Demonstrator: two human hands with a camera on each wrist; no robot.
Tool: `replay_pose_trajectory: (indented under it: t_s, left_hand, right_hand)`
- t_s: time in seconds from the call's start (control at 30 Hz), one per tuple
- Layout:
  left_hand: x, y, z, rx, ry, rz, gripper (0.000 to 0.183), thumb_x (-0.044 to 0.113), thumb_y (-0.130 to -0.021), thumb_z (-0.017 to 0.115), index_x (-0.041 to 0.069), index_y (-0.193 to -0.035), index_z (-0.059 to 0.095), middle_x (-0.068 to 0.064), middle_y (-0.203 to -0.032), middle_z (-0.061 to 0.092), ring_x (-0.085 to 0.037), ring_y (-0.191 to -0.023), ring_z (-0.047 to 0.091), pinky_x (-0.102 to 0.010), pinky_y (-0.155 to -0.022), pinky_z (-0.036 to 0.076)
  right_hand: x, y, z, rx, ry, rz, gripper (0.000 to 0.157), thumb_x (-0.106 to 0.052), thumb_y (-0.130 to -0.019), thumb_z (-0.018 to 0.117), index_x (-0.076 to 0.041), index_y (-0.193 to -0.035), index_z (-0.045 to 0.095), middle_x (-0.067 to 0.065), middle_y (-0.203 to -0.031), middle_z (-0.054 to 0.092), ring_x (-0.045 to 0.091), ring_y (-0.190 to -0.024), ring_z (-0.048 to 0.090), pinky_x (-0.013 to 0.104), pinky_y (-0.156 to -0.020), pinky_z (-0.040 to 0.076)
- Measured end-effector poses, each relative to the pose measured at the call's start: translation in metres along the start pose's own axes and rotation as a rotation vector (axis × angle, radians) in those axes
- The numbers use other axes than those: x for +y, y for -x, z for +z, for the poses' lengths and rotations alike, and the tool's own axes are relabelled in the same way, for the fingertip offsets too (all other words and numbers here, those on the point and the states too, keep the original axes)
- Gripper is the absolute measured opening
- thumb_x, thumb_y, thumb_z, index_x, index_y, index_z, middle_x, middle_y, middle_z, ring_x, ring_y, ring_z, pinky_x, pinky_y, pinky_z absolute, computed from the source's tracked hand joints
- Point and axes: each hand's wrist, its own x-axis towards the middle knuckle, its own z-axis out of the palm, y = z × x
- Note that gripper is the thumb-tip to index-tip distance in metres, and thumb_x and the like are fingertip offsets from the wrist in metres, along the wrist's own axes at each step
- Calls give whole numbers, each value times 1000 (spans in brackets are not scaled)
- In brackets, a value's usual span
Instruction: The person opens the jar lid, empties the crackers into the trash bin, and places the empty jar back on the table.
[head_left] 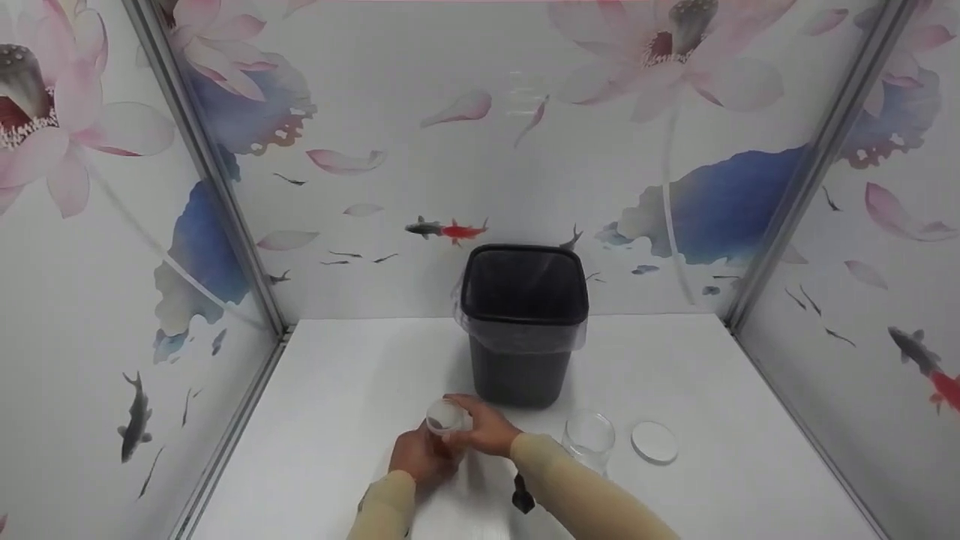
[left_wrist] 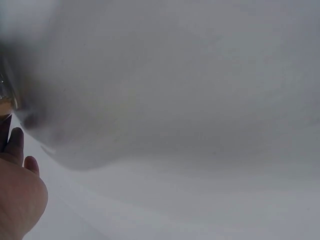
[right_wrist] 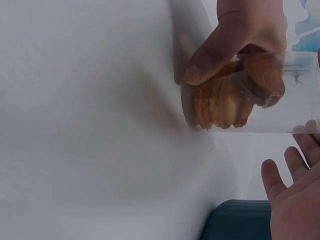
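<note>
My left hand (head_left: 424, 456) grips the lower part of a clear jar (head_left: 445, 415), thumb near its base in the right wrist view. Several brownish-orange pieces (right_wrist: 222, 107) lie bunched at the bottom of that jar. My right hand (head_left: 491, 429) is curled round the jar's upper end, its fingers (right_wrist: 274, 180) close against the wall there. Only the edge of the jar (left_wrist: 6, 95) shows in the left wrist view, with the left hand (left_wrist: 22, 200) below it.
A black bin (head_left: 521, 367) with a clear liner stands behind the hands. To the right, a second clear jar (head_left: 590, 435) stands beside the right forearm, and a white round lid (head_left: 654, 442) lies flat. A small black object (head_left: 523, 496) shows by the right sleeve. Patterned panels enclose the white table (head_left: 337, 375).
</note>
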Motion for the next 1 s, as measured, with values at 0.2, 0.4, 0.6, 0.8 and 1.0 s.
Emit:
replay_pose_trajectory:
  t_s: [0.2, 0.4, 0.6, 0.8, 1.0]
  left_hand:
    - [1, 2, -3, -8, 13, -4, 47, 19, -77, 86, 12, -118, 61, 8, -87, 68, -12, -79, 60, -42, -79, 55]
    - [6, 4, -9, 14, -84, 8, 49, 19, -75, 84, 9, -118, 61, 2, -93, 69, -14, -79, 59, -45, -85, 55]
    - [5, 1, -7, 19, -109, 2, 55, 19, -71, 87, 9, -118, 61, 2, -93, 69, -14, -79, 60, -45, -85, 55]
    - [13, 1, -10, 11, -80, -5, 52, 21, -74, 86, 9, -118, 62, 1, -93, 69, -15, -80, 60, -45, -85, 55]
    - [18, 5, -12, -31, 16, -27, 51, 24, -76, 87, 11, -119, 61, 5, -87, 67, -16, -81, 60, -46, -84, 54]
  right_hand:
    - [-2, 0, 2, 19, 7, 12, 77, -37, -81, 81, -9, -145, 50, 7, -143, 53, 26, -131, 47, 51, -108, 37]
    - [-2, 1, 15, 100, -27, 29, 77, -44, -82, 80, -11, -145, 50, 4, -140, 53, 25, -129, 49, 50, -107, 39]
    - [-4, 3, 17, 119, -32, 43, 77, -47, -84, 78, -12, -146, 49, 4, -142, 52, 25, -131, 47, 50, -108, 38]
    - [-5, 0, 4, 46, -15, 46, 74, -39, -84, 79, -14, -146, 49, 4, -143, 52, 24, -128, 49, 49, -104, 42]
    - [-7, -2, -3, -9, 8, 74, 75, -35, -81, 80, -15, -146, 50, 6, -144, 51, 25, -127, 49, 49, -103, 42]
